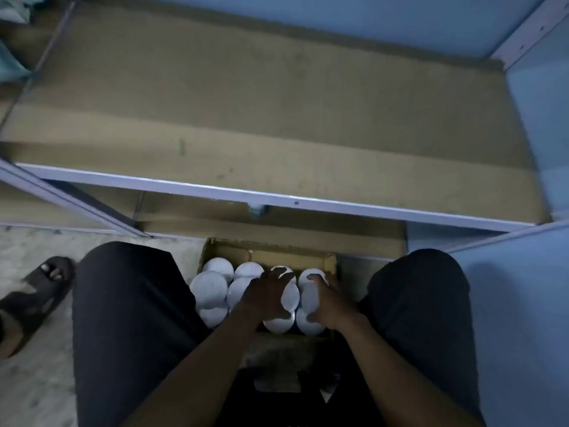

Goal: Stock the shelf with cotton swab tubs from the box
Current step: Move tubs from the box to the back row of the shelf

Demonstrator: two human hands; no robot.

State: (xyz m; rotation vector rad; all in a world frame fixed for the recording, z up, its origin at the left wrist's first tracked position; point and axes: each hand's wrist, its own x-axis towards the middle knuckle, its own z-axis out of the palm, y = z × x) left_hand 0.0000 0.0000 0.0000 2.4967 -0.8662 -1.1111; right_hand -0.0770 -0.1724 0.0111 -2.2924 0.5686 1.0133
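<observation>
1. Cotton swab tubs (208,288): white round lids, packed close in rows inside the cardboard box (268,251) on the floor between the knees; box seemingly full or nearly so.
2. Left hand (261,298): lowered into the box, fingers spread and curled over a tub in the third column; grip apparently just forming, tub not yet lifted.
3. Right hand (327,303): likewise down in the box, fingers curled around a tub in the rightmost column (309,298), beside the box's right wall.
4. Shelf (261,118): brown board with a white metal front rail (277,197); no tubs visible on it. Judged progress: stocking at its very start, whole load still to transfer.
5. Edges: front rail directly above the box's far side, to be cleared on each lift; upright post (529,32) at the far right corner; blue wall (538,118) closing the right side.
6. Open room: broad bare board across the full width and depth; lower shelf level (277,223) partly visible behind the box.
7. Surround: dark-trousered knees (129,303) flanking the box; sandalled foot (40,291) on the floor at left.
</observation>
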